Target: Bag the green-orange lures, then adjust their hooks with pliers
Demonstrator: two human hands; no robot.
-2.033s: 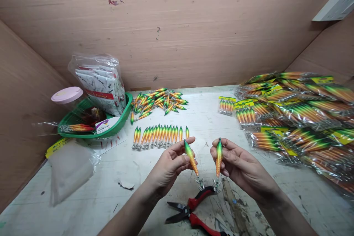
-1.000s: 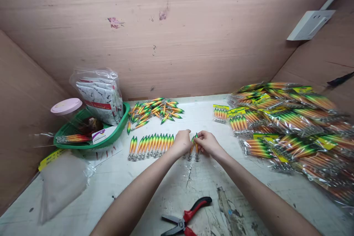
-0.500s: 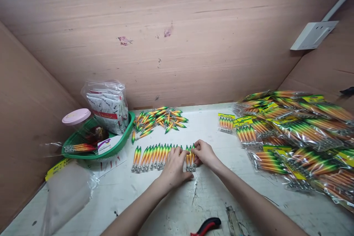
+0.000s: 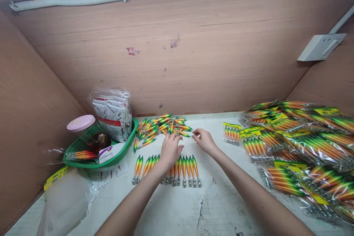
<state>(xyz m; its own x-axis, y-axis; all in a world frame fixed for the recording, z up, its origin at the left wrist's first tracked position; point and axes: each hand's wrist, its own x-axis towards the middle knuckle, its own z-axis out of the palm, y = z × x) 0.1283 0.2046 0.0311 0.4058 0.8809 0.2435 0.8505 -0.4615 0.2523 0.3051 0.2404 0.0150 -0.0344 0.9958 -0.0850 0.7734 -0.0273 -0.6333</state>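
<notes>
A loose pile of green, yellow and orange fishing lures (image 4: pixel 155 129) lies at the back middle of the table. My left hand (image 4: pixel 170 151) is at the pile's near edge, fingers stretched forward and thumb apart; whether its fingertips touch a lure is hard to tell. To the right of the pile is my right hand (image 4: pixel 205 142), its thumb and forefinger a little apart with nothing visible between them. In front of the pile, a row of lures (image 4: pixel 190 169) stands side by side, tips pointing away and metal hooks toward me. My left hand and forearm hide the row's middle.
Packed bags of lures (image 4: pixel 306 140) are heaped on the right. A green basket (image 4: pixel 113 160) on the left holds a plastic bag of packets (image 4: pixel 110 118) and a pink-lidded jar (image 4: pixel 81 122). Clear empty bags (image 4: pixel 68 199) lie at front left. A switch plate (image 4: pixel 322 47) is on the wall.
Both hands have left the row of lures and moved away from me to the pile. The row's right part is now uncovered. The view has tilted up, and the pliers are out of sight.
</notes>
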